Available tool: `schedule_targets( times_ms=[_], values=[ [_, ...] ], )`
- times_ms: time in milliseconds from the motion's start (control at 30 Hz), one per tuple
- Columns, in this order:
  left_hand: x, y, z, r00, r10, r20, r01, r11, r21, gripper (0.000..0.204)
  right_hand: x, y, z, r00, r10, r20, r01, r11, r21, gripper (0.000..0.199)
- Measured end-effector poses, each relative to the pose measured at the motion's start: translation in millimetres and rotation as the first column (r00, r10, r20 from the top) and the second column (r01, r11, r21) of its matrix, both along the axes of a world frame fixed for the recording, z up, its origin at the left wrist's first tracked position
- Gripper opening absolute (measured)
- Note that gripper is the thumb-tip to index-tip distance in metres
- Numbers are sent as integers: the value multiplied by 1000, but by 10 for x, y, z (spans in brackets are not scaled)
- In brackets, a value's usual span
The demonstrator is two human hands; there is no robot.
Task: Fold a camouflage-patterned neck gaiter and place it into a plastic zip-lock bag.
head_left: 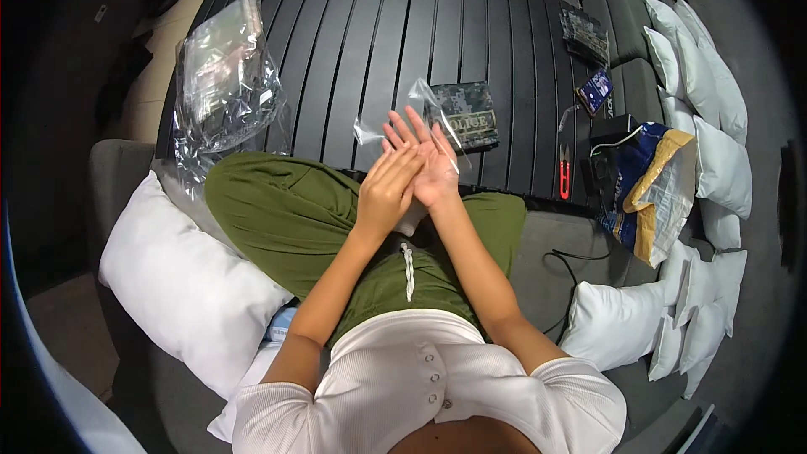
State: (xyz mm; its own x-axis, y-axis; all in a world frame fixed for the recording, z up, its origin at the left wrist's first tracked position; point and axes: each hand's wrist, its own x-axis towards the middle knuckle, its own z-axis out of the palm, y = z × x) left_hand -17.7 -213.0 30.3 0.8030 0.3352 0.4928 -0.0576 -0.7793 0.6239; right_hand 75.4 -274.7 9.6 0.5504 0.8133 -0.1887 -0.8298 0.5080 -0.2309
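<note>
Clear bag [402, 113], perhaps between palms.

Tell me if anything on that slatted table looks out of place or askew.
Mostly tidy. The heap of clear bags is crumpled and hangs over the table's left edge. The camouflage patch lies slightly askew. Both hands hold a clear bag.

Bare slatted table [378, 42] ahead, plastic bag pile [225, 76] left, camouflage patch [467, 115], red snips [565, 172] right.
</note>
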Motion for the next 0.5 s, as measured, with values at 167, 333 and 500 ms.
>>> schedule_targets(
  times_ms=[167, 333, 500],
  values=[
    [-7, 57, 5, 994, -59, 88, 57, 998, 31, 35, -61, 5, -17, 999, -1, -43, -6, 985, -175, 54],
    [-30, 2, -67, 951, -259, 168, 244, 964, 104, 22, 80, 45, 4, 986, -85, -146, 100, 990, 103, 50],
    [-39, 35, -12, 952, -227, 203, 192, 965, 177, 16, 120, 76, -123, 977, -90, -195, 62, 987, -146, 34]
  ],
)
